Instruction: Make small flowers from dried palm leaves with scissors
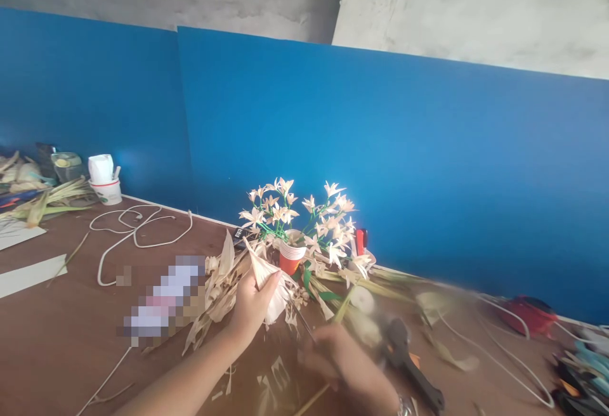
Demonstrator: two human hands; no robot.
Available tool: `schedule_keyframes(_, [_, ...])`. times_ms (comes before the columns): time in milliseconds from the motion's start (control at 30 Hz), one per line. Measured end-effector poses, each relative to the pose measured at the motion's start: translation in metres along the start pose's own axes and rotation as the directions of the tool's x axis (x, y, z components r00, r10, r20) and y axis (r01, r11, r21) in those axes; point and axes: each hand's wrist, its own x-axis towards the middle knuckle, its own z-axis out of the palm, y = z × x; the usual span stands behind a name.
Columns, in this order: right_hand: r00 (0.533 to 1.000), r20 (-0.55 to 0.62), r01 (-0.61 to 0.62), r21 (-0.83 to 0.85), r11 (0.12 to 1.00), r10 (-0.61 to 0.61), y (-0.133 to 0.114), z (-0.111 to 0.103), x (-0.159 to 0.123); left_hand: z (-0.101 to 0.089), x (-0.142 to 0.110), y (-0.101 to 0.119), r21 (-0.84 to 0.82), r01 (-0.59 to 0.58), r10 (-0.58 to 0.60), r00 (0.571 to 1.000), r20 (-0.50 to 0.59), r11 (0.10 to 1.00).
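My left hand (254, 305) is closed on a pale dried corn husk (272, 276), its thumb lying across the front. The husk fans out below the thumb and rises to a point above it. Close by on the right is my right hand (333, 356), smeared by motion, with fingers curled round a thin dark tool (303, 322). The tool's slim end points up and left toward the husk's lower edge; its kind cannot be made out. Behind both hands, pale flowers (278, 210) on green stems stand in a red and white paper cup (291, 256).
Loose husks (221, 289) and scraps lie around the hands. To the right are a white roll (362, 300), a black-handled tool (409, 365) and a red object (528, 316). A white cable (136, 232) loops at left. A blue partition (380, 149) borders the table's back.
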Motion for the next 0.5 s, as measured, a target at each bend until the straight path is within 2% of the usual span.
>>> schedule_keyframes(133, [1.0, 0.002, 0.01, -0.05, 0.999, -0.01, -0.004, 0.006, 0.001, 0.003, -0.006, 0.008, -0.086, 0.051, -0.055, 0.998, -0.043, 0.995])
schedule_keyframes(267, [0.999, -0.013, 0.039, -0.074, 0.996, -0.04, -0.005, 0.009, 0.002, 0.008, -0.01, 0.009, -0.15, 0.118, -0.125, 0.991, -0.041, 0.982])
schedule_keyframes(500, [0.996, -0.087, -0.028, -0.107, 0.994, 0.019, -0.014, 0.019, 0.001, 0.018, -0.022, 0.0, -0.286, 0.18, -0.206, 0.977, -0.064, 0.941])
